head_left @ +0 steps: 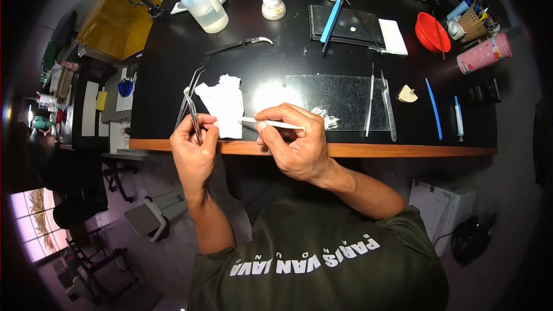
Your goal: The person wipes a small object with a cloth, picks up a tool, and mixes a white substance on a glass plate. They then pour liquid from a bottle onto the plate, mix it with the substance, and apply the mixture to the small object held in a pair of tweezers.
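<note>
My left hand (196,150) is closed around metal tweezers (192,106), whose bent tips point up and away from me. Another pair of curved tweezers (185,99) lies just behind it. My right hand (296,141) pinches a thin white-handled tool (282,124), its tip pointing left toward a crumpled white tissue (226,106) between the hands. Whether the tip touches the tissue I cannot tell. To the right of my right hand, white paste (324,118) is smeared on a glass plate (345,92), with a slim tool (370,101) and a metal knife (388,106) on its right part.
A squeeze bottle (206,8), a glass jar (273,4) and a black tray (340,33) stand farther back. At the right are a red bowl (432,33), a pink tumbler (484,53), a cream-coloured piece (407,94) and a blue syringe (459,120). The wooden table edge (403,150) runs before me.
</note>
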Demonstrator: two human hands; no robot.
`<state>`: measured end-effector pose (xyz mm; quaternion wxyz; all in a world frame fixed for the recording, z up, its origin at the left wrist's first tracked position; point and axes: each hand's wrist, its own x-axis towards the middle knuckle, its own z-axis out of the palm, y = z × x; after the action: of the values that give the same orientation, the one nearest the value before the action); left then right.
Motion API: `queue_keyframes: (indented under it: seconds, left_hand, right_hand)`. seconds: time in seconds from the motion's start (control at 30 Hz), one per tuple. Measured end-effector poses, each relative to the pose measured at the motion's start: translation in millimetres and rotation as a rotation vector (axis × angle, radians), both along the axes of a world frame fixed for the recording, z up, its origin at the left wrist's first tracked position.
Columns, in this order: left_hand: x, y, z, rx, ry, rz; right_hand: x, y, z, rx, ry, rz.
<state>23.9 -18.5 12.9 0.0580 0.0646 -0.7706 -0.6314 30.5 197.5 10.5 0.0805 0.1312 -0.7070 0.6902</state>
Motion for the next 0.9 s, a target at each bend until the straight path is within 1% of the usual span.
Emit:
queue_keyframes:
  seconds: [0.1,0.2,0.37,0.5,0.6,0.7,0.8,0.9]
  left_hand:
    - [0.6,-0.4,1.1,0.0,-0.013,-0.008]
    - [0.8,-1.9,-0.9,-0.027,-0.022,-0.008]
    - [2.0,-2.5,-2.5,-0.073,-0.05,-0.032]
    - [2.7,-1.4,-2.2,-0.088,0.026,-0.072]
    - [2.3,-2.2,-3.0,-0.119,0.078,-0.096]
    - [2.0,-2.8,-6.3,-0.123,0.131,-0.106]
    - [1.9,-2.3,-6.3,-0.11,0.166,-0.113]
    - [3.9,-2.1,-3.6,-0.084,0.17,-0.124]
  right_hand:
    - [1.1,-0.9,-1.9,-0.084,-0.071,0.022]
    - [0.7,-2.4,-1.2,-0.11,-0.082,0.041]
    - [-2.1,-3.5,0.6,-0.013,-0.058,0.057]
    - [-2.1,-5.0,4.3,-0.019,-0.092,0.08]
    - [-4.4,-3.9,3.2,0.029,-0.001,0.087]
    - [-4.4,-4.7,1.1,-0.122,-0.073,0.121]
    - [-4.9,-0.8,4.8,-0.265,-0.264,0.184]
    - [-6.5,1.4,8.1,-0.297,-0.32,0.194]
